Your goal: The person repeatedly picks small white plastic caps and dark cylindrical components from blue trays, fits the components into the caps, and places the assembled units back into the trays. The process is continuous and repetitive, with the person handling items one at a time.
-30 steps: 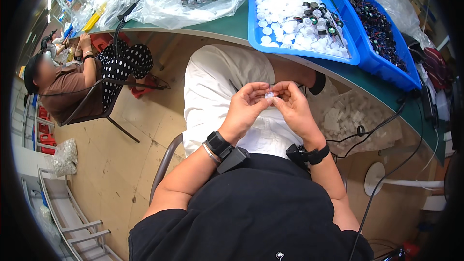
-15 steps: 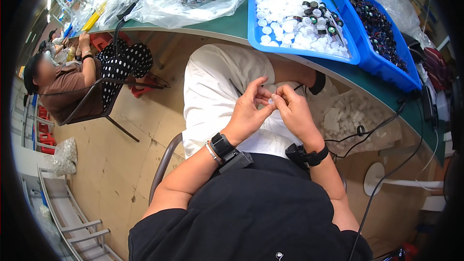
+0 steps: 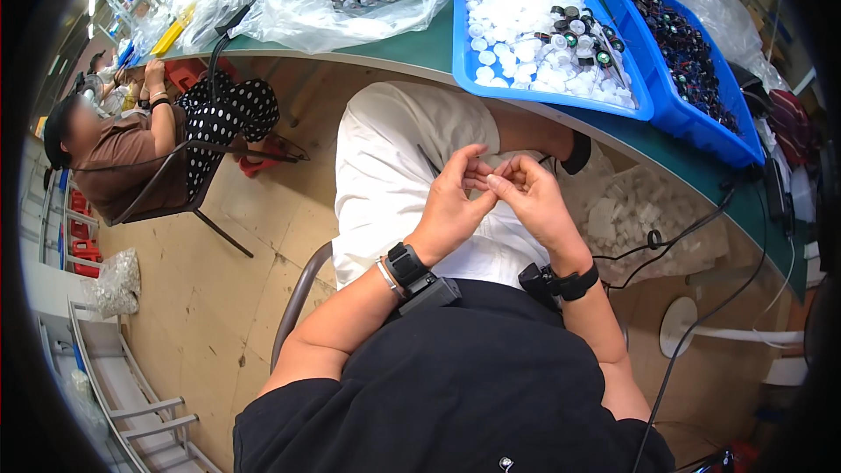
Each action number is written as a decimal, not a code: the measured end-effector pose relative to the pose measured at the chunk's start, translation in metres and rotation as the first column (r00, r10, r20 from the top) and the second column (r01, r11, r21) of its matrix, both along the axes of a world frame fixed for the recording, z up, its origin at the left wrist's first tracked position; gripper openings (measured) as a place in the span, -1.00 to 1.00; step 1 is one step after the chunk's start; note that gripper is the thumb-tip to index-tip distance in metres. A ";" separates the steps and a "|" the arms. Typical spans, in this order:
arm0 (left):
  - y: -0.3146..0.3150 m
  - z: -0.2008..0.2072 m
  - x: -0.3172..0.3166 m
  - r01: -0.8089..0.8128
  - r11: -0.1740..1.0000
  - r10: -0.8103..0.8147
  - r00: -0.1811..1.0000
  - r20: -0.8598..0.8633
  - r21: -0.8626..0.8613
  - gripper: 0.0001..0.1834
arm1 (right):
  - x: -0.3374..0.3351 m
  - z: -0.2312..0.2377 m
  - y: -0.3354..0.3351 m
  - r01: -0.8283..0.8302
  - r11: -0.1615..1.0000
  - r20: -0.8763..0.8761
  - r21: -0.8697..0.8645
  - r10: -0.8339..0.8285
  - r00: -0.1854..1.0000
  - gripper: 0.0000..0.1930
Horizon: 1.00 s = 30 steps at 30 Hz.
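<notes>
My left hand [image 3: 451, 206] and my right hand [image 3: 534, 201] meet at the fingertips over my lap. Both are closed in a pinch, thumbs close together. Between them is a small translucent piece, now almost wholly hidden by the fingers. Beyond the hands, a shallow blue tray [image 3: 644, 110] sits on the green table [image 3: 420, 51]. White translucent caps [image 3: 504, 9] fill much of it, and several black round parts [image 3: 574, 26] with clear covers lie on top at the right.
A deeper blue bin [image 3: 745, 147] holds dark wired parts. Similar round parts lie on a clear plastic bag [image 3: 302, 22]. Black cables [image 3: 674, 236] hang at the right, above a bag of white pieces [image 3: 622, 210]. At the left a co-worker [image 3: 131, 144] sits on a chair.
My right thumb and fingers have shifted over the small translucent piece, which showed between the fingertips before and is now covered. The view has shifted slightly; trays and bags stay put.
</notes>
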<state>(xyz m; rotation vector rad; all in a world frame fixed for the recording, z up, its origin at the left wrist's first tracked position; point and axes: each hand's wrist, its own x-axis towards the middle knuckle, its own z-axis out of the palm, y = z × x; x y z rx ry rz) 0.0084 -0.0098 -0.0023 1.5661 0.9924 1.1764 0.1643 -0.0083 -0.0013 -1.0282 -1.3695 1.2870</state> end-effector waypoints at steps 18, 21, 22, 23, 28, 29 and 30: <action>-0.003 -0.002 -0.004 0.152 0.968 -0.100 0.964 0.246 -0.200 -0.71 | 0.005 0.011 0.000 0.133 0.987 -0.077 -0.091 -0.140 0.987 -0.84; -0.003 0.001 -0.005 0.135 0.980 -0.108 0.978 0.179 -0.146 -0.70 | 0.007 0.008 0.002 0.070 0.980 -0.196 -0.186 -0.107 0.975 -0.83; -0.004 0.001 -0.005 0.132 0.981 -0.106 0.978 0.181 -0.139 -0.70 | 0.008 0.008 0.002 0.049 0.976 -0.224 -0.213 -0.098 0.970 -0.83; -0.004 0.002 -0.004 0.128 0.983 -0.103 0.978 0.182 -0.132 -0.69 | 0.008 0.007 0.003 0.046 0.974 -0.233 -0.221 -0.099 0.968 -0.82; -0.004 0.005 -0.006 0.111 0.972 -0.081 0.986 0.149 -0.205 -0.69 | 0.008 0.004 0.004 0.018 0.966 -0.269 -0.256 -0.089 0.959 -0.81; -0.004 0.005 -0.006 0.107 0.970 -0.079 0.988 0.133 -0.218 -0.69 | 0.008 0.005 0.003 0.014 0.965 -0.277 -0.261 -0.089 0.957 -0.82; -0.004 0.005 -0.006 0.107 0.971 -0.078 0.987 0.138 -0.214 -0.68 | 0.008 0.005 0.003 0.010 0.964 -0.284 -0.266 -0.088 0.955 -0.82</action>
